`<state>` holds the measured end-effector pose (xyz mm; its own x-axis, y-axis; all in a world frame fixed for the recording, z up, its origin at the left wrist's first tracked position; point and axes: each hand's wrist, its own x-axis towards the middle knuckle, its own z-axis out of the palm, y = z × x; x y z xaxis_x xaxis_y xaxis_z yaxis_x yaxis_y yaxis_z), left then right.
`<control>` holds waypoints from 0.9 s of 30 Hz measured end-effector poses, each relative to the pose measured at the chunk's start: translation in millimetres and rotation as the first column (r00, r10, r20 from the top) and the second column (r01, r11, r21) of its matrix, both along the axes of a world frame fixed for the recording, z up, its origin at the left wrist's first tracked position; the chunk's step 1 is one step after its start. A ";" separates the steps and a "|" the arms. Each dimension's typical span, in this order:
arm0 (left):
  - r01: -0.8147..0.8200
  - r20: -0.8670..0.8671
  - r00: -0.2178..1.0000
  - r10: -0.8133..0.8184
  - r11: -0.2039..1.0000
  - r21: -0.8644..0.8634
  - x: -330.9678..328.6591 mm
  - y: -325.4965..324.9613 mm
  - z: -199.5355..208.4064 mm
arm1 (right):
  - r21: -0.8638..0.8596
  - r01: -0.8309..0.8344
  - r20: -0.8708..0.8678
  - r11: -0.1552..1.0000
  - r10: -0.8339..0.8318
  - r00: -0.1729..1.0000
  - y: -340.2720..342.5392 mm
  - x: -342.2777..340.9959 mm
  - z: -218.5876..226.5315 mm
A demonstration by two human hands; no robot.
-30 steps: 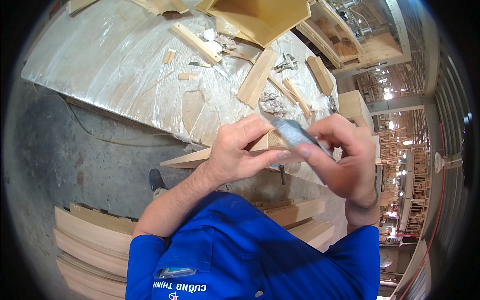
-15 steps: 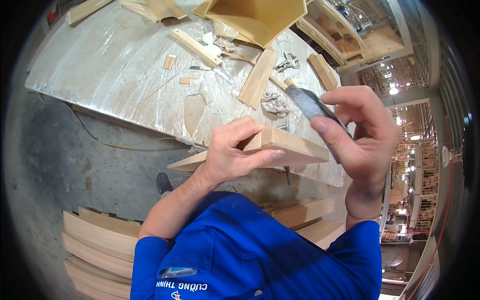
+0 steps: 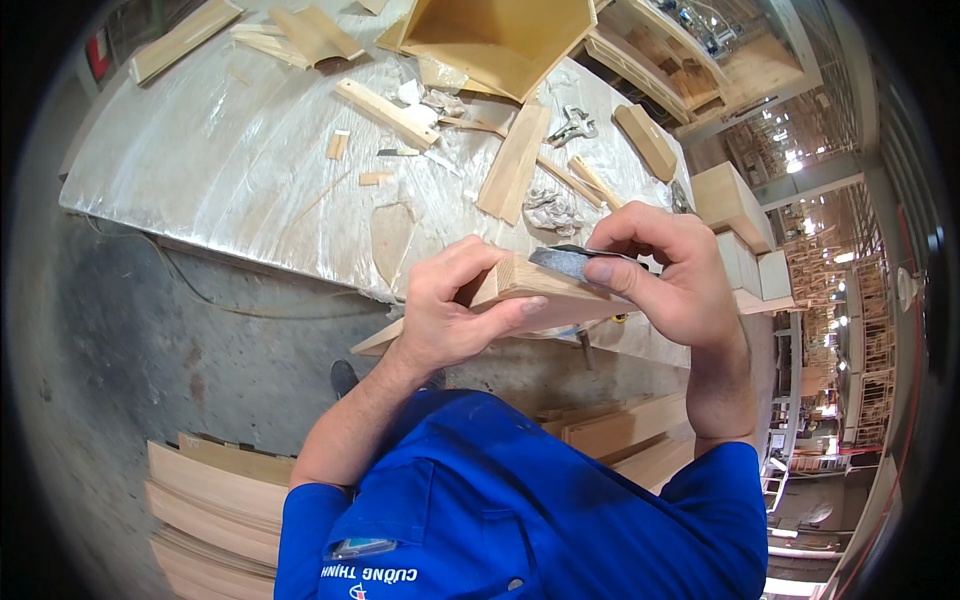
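My left hand [image 3: 450,305] is closed around the near corner of a pale wooden board [image 3: 565,303], its thumb along the front face and its fingers behind. The board is held edge-up in front of my chest. My right hand [image 3: 672,272] pinches a piece of grey sandpaper [image 3: 560,262] between thumb and fingers. The sandpaper lies at the board's upper edge, just right of my left hand, and seems to touch it. Part of the sandpaper is hidden by my right fingers.
Beyond the board is a film-covered worktable [image 3: 270,150] with wood offcuts [image 3: 515,165], a metal clamp [image 3: 573,126], a crumpled wrapper [image 3: 552,211] and a small blade [image 3: 398,152]. A yellowish open box [image 3: 485,45] stands at the back. Stacked boards [image 3: 215,500] lie low at the left.
My right hand has moved left and inward, bringing the sandpaper from above the board's right end to its upper edge near my left hand. The left hand keeps its hold.
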<state>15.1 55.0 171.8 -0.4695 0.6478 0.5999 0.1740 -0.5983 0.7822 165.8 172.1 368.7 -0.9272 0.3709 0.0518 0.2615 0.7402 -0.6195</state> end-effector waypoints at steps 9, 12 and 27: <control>0.033 -0.006 0.999 -0.033 0.999 -0.013 -7.0 -7.9 1.9 | 0.041 -0.111 0.101 0.993 0.107 0.989 16.2 16.0 -16.4; 0.054 0.011 0.998 -0.054 0.999 0.007 -3.4 -7.5 4.9 | 0.104 -0.204 0.130 0.973 0.190 0.973 31.2 12.3 -26.0; 0.017 -0.068 0.998 -0.017 1.000 -0.002 0.3 -6.8 5.6 | -0.121 -0.171 0.179 0.978 0.191 0.965 22.6 -22.2 -29.3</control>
<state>15.4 48.3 177.4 -0.4164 0.6564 0.6290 0.2165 -0.6004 0.7698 143.6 194.7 339.4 -0.9686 0.1904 -0.1598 0.2484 0.7205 -0.6474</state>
